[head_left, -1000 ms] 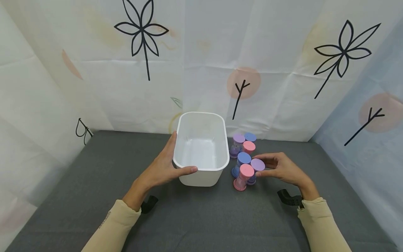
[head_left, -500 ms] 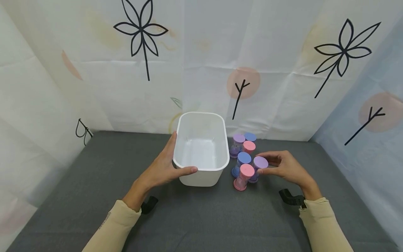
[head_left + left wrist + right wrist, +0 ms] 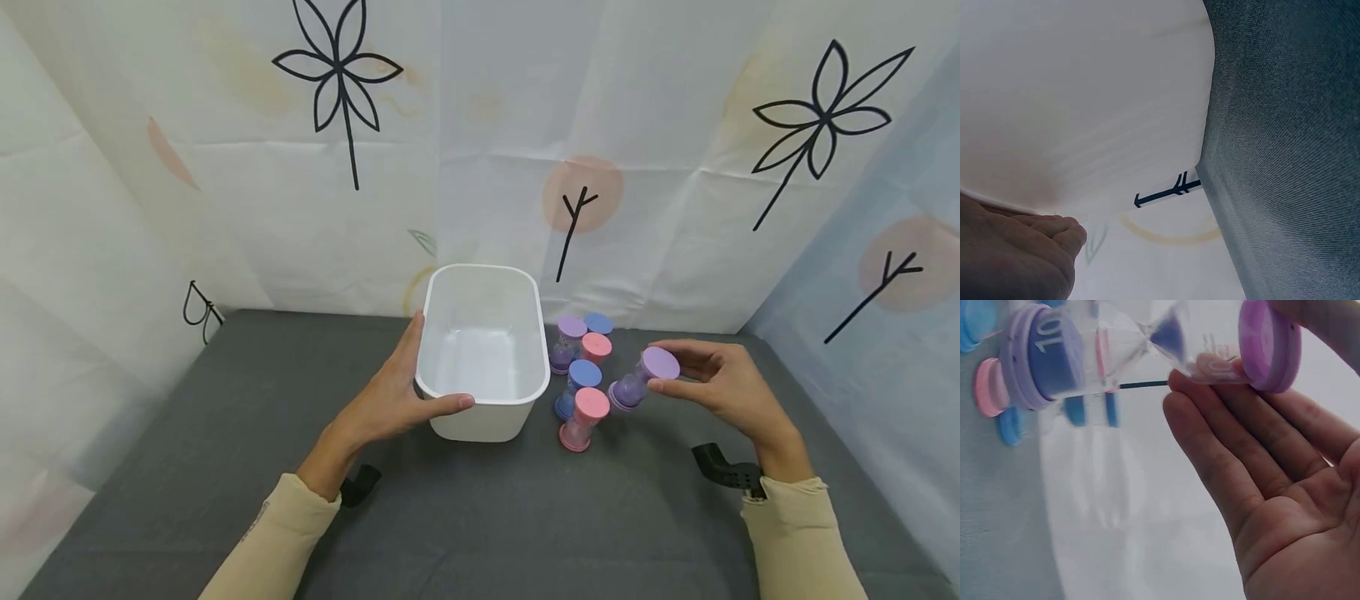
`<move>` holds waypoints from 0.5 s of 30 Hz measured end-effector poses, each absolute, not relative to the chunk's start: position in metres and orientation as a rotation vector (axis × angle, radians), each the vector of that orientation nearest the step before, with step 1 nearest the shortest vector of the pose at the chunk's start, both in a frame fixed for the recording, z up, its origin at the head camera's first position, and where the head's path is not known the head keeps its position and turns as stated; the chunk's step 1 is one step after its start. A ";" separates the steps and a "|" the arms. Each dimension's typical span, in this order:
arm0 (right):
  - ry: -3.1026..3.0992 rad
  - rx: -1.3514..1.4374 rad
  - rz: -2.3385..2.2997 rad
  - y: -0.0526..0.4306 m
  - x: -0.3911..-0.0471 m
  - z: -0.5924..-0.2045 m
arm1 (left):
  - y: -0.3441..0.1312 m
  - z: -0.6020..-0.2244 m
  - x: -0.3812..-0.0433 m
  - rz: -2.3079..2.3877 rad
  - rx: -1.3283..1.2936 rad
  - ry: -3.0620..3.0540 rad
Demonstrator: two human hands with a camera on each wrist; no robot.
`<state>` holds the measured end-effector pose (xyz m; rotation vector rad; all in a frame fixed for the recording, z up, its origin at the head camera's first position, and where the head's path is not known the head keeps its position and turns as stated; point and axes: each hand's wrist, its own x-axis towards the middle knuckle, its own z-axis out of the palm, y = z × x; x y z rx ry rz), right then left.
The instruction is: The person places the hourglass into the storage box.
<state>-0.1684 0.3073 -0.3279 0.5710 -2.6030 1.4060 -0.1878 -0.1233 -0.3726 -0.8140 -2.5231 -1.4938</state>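
In the head view my right hand [image 3: 723, 379] pinches a purple sand timer [image 3: 633, 387] near its lilac top cap, holding it tilted. Up close in the right wrist view, the timer [image 3: 1129, 347] has clear walls, purple sand and a "10" on one end. A pink sand timer [image 3: 581, 421] and a blue sand timer [image 3: 583, 379] stand to its left. My left hand [image 3: 393, 400] rests around the near left corner of a white plastic bin [image 3: 483, 422], thumb along the front rim and fingers straight against the left side. The bin's inside is bare.
Behind the nearer timers, another purple timer [image 3: 566, 343], a pink timer [image 3: 596, 346] and a blue timer [image 3: 598, 322] stand close together, right of the bin. Dark grey cloth [image 3: 525, 517] covers the table. Patterned white fabric [image 3: 495, 192] rises behind it.
My right hand has lifted the purple timer away from the near pink and blue ones, up and to the right, tilting it. My left hand stays at the bin.
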 end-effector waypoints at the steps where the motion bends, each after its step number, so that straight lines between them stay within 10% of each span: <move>1: -2.585 0.566 1.409 0.308 -0.167 -0.324 | -0.123 -0.372 -0.188 -1.493 -0.809 -2.527; 15: -2.189 0.549 1.753 0.291 -0.173 -0.263 | -0.117 -0.340 -0.165 -1.585 -0.803 -2.541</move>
